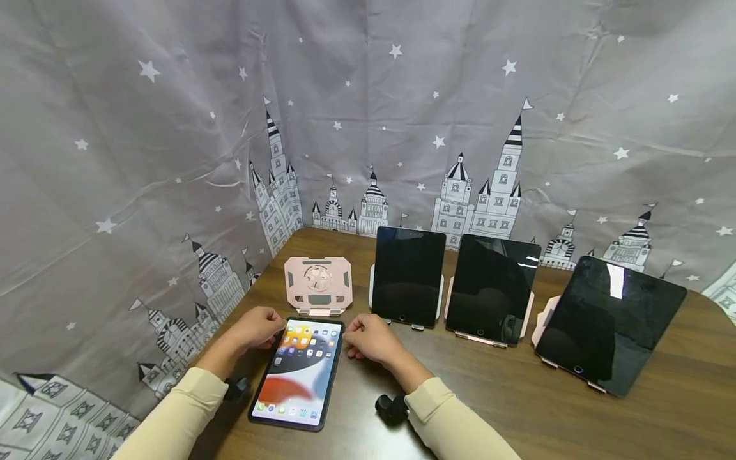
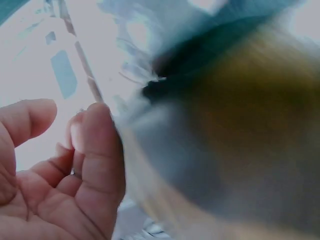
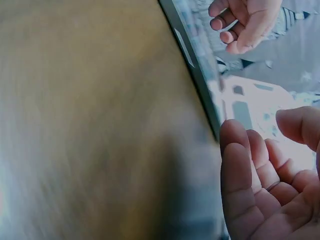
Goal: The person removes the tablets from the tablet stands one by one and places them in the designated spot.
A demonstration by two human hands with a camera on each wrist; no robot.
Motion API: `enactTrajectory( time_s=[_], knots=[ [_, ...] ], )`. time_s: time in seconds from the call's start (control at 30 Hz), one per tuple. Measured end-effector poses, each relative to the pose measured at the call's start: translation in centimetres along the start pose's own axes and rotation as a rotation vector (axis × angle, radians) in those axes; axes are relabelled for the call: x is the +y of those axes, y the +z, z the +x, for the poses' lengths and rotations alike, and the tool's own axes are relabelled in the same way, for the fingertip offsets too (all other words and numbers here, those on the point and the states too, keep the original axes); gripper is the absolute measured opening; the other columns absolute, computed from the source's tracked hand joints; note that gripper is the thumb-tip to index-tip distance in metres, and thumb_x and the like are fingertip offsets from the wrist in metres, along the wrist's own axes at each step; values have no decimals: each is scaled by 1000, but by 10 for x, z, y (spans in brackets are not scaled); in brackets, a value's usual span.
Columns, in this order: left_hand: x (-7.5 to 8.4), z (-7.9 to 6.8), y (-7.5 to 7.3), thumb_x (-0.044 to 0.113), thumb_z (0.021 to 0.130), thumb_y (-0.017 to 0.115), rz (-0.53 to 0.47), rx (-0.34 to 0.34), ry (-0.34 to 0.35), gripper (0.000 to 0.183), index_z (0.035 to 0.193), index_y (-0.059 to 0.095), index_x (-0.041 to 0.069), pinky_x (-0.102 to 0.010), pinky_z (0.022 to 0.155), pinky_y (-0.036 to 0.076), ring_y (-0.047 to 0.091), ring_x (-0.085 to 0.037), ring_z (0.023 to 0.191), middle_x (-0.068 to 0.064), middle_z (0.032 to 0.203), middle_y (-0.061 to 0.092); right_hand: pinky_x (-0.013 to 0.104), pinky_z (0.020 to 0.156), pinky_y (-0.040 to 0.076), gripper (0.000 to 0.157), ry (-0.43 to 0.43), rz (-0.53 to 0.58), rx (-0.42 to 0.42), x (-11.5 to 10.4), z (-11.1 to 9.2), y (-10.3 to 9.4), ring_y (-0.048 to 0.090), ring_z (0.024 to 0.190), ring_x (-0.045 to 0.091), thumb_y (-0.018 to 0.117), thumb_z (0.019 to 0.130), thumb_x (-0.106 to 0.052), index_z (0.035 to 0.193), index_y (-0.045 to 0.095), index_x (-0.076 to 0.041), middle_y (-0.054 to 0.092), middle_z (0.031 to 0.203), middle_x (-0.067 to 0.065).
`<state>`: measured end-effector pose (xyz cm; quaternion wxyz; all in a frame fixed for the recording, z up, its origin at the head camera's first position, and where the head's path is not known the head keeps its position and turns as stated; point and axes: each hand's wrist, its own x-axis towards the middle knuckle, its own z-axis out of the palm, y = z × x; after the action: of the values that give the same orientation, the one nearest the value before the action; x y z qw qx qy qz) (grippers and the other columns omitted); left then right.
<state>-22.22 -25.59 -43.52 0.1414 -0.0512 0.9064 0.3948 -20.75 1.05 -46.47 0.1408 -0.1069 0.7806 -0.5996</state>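
Observation:
A tablet [image 1: 296, 380] with a lit home screen lies face up on the wooden table, in a dark case. Beside its far left corner is my left hand [image 1: 260, 327], fingers loosely bent, thumb apart from them in the left wrist view. My right hand [image 1: 372, 338] is by the far right corner; in the right wrist view its relaxed fingers [image 3: 237, 170] and thumb hold nothing, close to the tablet's dark edge [image 3: 192, 70]. Just beyond the tablet stands a pink folding stand [image 1: 318, 287] with cutouts, bearing nothing.
To the right, three dark-screened tablets lean on stands: one tablet [image 1: 409, 275] nearest, a second tablet [image 1: 491, 287], and a tilted third tablet [image 1: 609, 326]. A grey curtain [image 1: 368, 115] printed with castles and stars hangs behind and left of the table [image 1: 460, 390].

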Motion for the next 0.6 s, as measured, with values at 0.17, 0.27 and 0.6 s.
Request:
enactTrajectory(
  time_s=[0.17,0.27,0.6],
  knots=[
    [26,2,7,14,95,59,-30,27,128,15,92,60,-1,-30,57,52,55,-19,68,-9,79,57,29,54,54,9,-53,-68,39,-7,-6,-28,65,63,21,67,90,-8,91,61,-1,65,73,8],
    [43,3,11,13,97,58,-74,19,189,16,94,60,-3,-30,59,50,55,-18,69,-10,78,57,28,58,54,9,-56,-91,72,-11,-8,-44,67,68,23,67,92,-10,94,62,-2,63,76,6],
    [91,10,35,14,98,59,-61,58,388,12,96,65,4,-28,62,49,62,-24,74,-7,78,62,37,69,58,10,-53,-65,196,-32,-14,-97,69,79,27,64,94,-9,99,62,-1,66,91,17]
  ],
)
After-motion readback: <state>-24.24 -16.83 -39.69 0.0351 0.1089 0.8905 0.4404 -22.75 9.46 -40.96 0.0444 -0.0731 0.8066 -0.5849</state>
